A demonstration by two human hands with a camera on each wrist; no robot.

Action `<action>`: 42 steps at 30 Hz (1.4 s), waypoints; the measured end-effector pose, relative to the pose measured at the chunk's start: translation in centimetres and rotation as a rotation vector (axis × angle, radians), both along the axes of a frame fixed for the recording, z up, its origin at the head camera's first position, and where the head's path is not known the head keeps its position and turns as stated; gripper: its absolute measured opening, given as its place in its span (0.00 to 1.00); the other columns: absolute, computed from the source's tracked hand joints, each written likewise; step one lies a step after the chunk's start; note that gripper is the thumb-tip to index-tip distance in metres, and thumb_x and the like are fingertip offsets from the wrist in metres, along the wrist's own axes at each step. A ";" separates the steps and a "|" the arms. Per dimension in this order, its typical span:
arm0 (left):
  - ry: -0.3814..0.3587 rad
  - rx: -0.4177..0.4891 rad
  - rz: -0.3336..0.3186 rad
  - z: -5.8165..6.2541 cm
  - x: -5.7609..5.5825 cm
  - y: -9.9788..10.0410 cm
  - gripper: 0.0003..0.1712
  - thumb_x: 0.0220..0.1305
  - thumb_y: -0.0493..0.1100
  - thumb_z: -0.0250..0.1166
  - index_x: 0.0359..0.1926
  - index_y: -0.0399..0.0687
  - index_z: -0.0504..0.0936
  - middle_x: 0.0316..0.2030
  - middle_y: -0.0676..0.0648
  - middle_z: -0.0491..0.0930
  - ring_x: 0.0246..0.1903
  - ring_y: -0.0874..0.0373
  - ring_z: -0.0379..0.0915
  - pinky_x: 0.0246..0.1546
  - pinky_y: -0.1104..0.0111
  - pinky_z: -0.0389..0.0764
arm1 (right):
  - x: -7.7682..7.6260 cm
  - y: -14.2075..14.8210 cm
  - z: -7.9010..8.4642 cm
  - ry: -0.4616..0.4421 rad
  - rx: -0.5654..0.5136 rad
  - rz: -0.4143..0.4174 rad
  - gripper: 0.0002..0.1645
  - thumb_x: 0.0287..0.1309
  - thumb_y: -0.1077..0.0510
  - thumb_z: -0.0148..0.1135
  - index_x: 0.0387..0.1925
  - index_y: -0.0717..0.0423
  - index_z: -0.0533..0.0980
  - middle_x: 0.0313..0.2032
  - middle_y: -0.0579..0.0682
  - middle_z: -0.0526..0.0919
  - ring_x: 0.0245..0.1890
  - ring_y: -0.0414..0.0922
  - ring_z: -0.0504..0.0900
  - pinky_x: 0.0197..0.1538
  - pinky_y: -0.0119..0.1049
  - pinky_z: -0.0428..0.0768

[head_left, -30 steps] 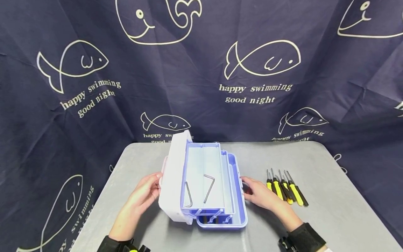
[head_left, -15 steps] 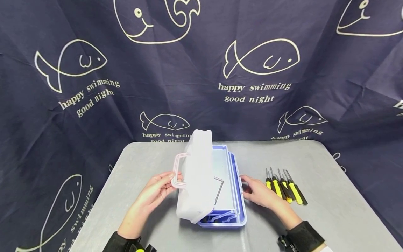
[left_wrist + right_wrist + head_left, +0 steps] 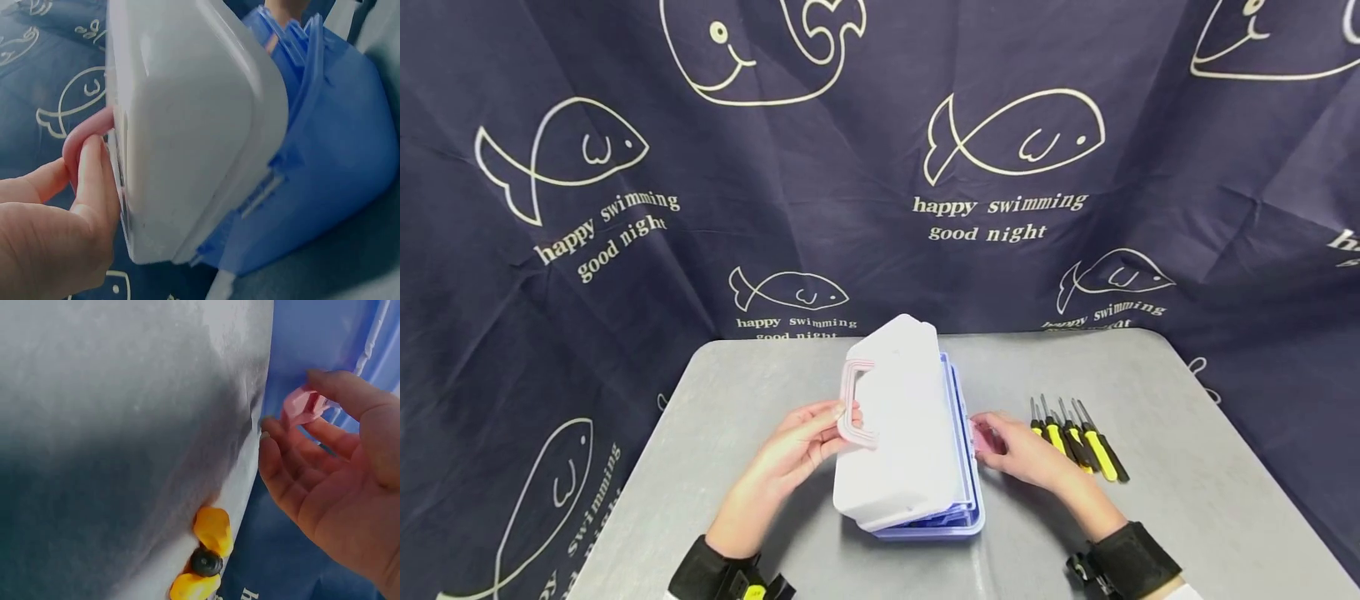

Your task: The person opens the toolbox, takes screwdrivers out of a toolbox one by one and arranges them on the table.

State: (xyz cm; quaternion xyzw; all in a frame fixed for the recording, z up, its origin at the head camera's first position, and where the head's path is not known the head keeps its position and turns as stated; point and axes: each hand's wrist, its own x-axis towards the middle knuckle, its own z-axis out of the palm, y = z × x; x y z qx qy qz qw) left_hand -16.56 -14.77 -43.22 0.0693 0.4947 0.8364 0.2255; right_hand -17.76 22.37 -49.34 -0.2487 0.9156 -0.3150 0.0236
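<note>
A toolbox stands at mid-table in the head view, with a white lid (image 3: 898, 433) partly lowered over its blue base (image 3: 350, 156). My left hand (image 3: 797, 450) pinches the pink carrying handle (image 3: 846, 400) on the lid between thumb and fingers. On the right side of the box, my right hand (image 3: 1021, 450) has its thumb and fingers around a pink latch (image 3: 299, 407) at the base. Through the gap under the lid, edges of the blue trays show; the hex keys inside are hidden by the lid.
Several screwdrivers (image 3: 1078, 442) with yellow and black handles lie on the grey table (image 3: 760, 367), just right of my right hand. A dark blue fabric backdrop (image 3: 880, 167) with white fish drawings hangs behind the table's far edge.
My left hand has swung the lid rightward and down over the trays, covering the hex keys. My right hand has stayed beside the box, and the pink latch now shows at its fingers.
</note>
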 end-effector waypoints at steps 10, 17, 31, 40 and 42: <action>-0.002 -0.075 -0.006 0.6 -0.2 3.1 0.10 0.80 0.33 0.53 0.49 0.38 0.81 0.40 0.47 0.88 0.42 0.57 0.87 0.50 0.62 0.85 | 0.2 0.5 0.3 0.066 0.015 -0.065 0.27 0.57 0.54 0.76 0.53 0.64 0.78 0.46 0.53 0.82 0.39 0.42 0.78 0.43 0.39 0.81; 0.000 -0.210 0.026 0.7 -0.2 4.6 0.11 0.76 0.35 0.60 0.52 0.32 0.81 0.39 0.47 0.88 0.41 0.57 0.88 0.44 0.64 0.87 | 0.1 0.9 0.3 -0.003 -0.012 -0.114 0.32 0.58 0.52 0.75 0.58 0.66 0.77 0.48 0.56 0.83 0.39 0.43 0.79 0.42 0.40 0.81; 0.076 -0.425 0.092 1.0 0.4 7.9 0.22 0.72 0.40 0.67 0.56 0.25 0.79 0.36 0.48 0.88 0.35 0.64 0.86 0.24 0.76 0.80 | 0.3 1.7 0.6 -0.164 -0.172 -0.116 0.33 0.60 0.56 0.74 0.63 0.64 0.72 0.36 0.47 0.85 0.36 0.42 0.83 0.39 0.36 0.81; 0.259 -0.589 0.213 0.9 0.6 8.3 0.27 0.69 0.41 0.71 0.62 0.29 0.78 0.44 0.38 0.89 0.26 0.62 0.83 0.22 0.72 0.81 | 0.4 1.8 1.2 -0.235 -0.475 -0.018 0.37 0.66 0.63 0.69 0.70 0.69 0.63 0.52 0.67 0.83 0.37 0.45 0.86 0.40 0.33 0.82; 0.333 -0.628 0.233 0.7 0.6 8.4 0.29 0.68 0.41 0.71 0.65 0.31 0.77 0.45 0.37 0.88 0.25 0.61 0.82 0.21 0.71 0.81 | 0.5 1.6 1.1 -0.220 -0.499 -0.036 0.36 0.65 0.63 0.70 0.69 0.67 0.65 0.59 0.67 0.80 0.40 0.42 0.85 0.42 0.32 0.82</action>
